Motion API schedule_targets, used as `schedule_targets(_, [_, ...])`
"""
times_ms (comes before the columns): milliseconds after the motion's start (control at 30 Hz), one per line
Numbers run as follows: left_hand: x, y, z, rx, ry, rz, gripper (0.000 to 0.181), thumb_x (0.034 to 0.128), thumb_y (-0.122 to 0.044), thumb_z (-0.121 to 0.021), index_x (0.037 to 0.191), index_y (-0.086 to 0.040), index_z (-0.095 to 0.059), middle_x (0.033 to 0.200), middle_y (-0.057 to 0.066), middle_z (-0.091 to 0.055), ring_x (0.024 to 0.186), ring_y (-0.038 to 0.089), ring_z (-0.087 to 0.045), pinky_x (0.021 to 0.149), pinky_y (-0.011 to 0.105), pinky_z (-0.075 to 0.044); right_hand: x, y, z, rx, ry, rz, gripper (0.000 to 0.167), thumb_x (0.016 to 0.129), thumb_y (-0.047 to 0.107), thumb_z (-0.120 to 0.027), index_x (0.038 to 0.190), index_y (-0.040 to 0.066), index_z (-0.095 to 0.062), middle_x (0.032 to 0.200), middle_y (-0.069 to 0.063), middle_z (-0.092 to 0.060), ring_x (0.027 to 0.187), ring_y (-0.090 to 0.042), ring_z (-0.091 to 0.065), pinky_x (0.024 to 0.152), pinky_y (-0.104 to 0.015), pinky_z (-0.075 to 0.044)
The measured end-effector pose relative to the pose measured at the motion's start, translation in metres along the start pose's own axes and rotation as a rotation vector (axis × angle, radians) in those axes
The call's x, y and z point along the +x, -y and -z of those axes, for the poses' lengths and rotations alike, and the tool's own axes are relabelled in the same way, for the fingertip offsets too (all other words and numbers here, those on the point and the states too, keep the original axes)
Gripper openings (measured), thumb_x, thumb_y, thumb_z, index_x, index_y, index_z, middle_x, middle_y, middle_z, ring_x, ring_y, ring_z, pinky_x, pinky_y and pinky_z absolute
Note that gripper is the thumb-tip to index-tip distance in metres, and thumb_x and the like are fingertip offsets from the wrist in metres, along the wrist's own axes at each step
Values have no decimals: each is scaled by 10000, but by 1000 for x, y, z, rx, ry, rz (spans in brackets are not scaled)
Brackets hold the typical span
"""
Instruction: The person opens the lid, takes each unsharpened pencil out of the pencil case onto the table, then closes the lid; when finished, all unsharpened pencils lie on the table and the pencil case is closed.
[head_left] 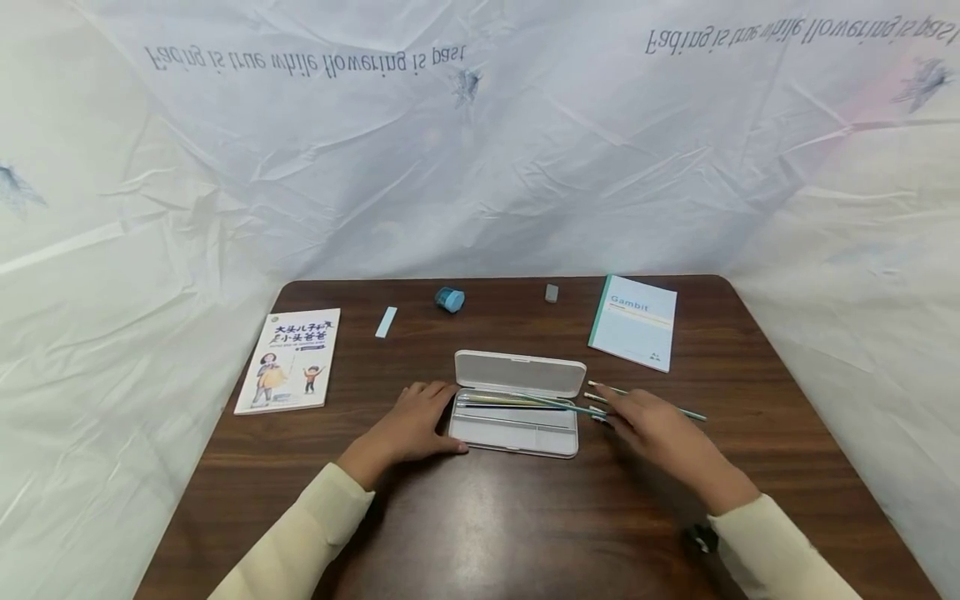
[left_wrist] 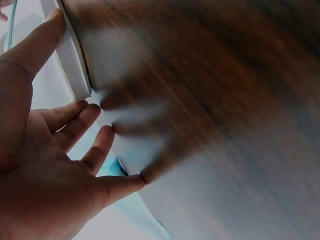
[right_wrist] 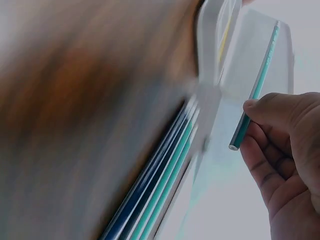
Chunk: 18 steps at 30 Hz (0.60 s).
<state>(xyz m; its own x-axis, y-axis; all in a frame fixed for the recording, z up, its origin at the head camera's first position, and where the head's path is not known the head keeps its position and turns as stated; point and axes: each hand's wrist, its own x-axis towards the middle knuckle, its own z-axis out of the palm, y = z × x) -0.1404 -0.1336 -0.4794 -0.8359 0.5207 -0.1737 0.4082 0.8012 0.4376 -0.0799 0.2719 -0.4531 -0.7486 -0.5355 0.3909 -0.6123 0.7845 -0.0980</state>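
Note:
A white pencil case (head_left: 517,436) lies with its lid (head_left: 517,373) raised; a yellowish slim item and a dark one (head_left: 517,406) lie in its rear compartment. My left hand (head_left: 416,421) spans the case's left end, thumb on the front edge, fingers spread; in the left wrist view two fingertips touch the case's corner (left_wrist: 80,90). My right hand (head_left: 663,433) pinches a green pencil (right_wrist: 257,87) near one end between thumb and fingers, its far part over the case. Beneath that hand, several green and dark blue pencils (right_wrist: 165,170) lie side by side on the table.
At the left is a picture book (head_left: 288,362), beside a pale blue strip (head_left: 386,322). Toward the back stand a blue sharpener-like object (head_left: 450,300) and a small grey eraser-like block (head_left: 552,293). A Gambit notebook (head_left: 633,325) lies back right. White sheeting (head_left: 480,183) surrounds the table.

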Motion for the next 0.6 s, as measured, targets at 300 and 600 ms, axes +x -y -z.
schedule_targets(300, [-1,0,1,1,11,2,995,930,-558,-894,1685,-70,-468,1694,177,-516,1575,500,-432,1302,748,-313,-80,-29,16,-75,-49,-59,393,1022,103,-822,1375,-43,-727,824,22,-666,687,-102,-592,550,-310,-514])
schedule_targets(600, [0,1,-1,2,18,0,996,939,-560,-885,1693,-70,-456,1705,177,-502,1580,494,-425,1304,747,-309,-119,-22,11,-78,-3,-198,744,636,-81,-1008,1333,-28,-755,876,24,-701,739,-94,-628,582,-331,-546])
